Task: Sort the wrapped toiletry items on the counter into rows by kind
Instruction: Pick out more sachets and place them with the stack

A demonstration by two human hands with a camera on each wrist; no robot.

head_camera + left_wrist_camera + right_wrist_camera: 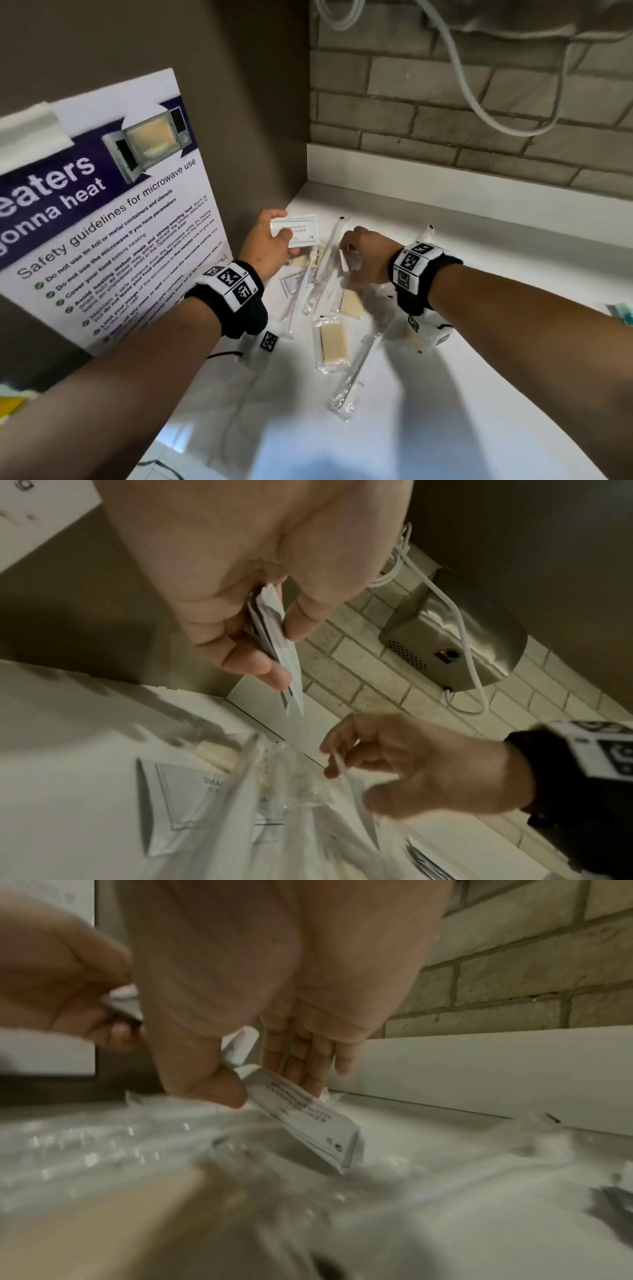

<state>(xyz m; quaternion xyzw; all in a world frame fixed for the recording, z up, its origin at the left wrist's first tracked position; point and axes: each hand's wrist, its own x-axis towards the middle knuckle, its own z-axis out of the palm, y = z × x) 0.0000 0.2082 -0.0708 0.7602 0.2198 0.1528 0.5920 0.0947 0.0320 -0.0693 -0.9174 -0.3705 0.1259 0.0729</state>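
Left hand pinching shampoo sachets; right hand pinching another sachet above pile. Risk: thin sachets slipping, remixing kinds.

Both forearms extend forward over the desk, each wrist wrapped in a black band carrying white coded tags. The left hand is raised above the desk near its back left corner, thumb and fingers pinching a white shampoo sachet by its left end. The right hand is held low over the desk just right of the left hand, palm down, thumb and fingers pinching a second sachet.
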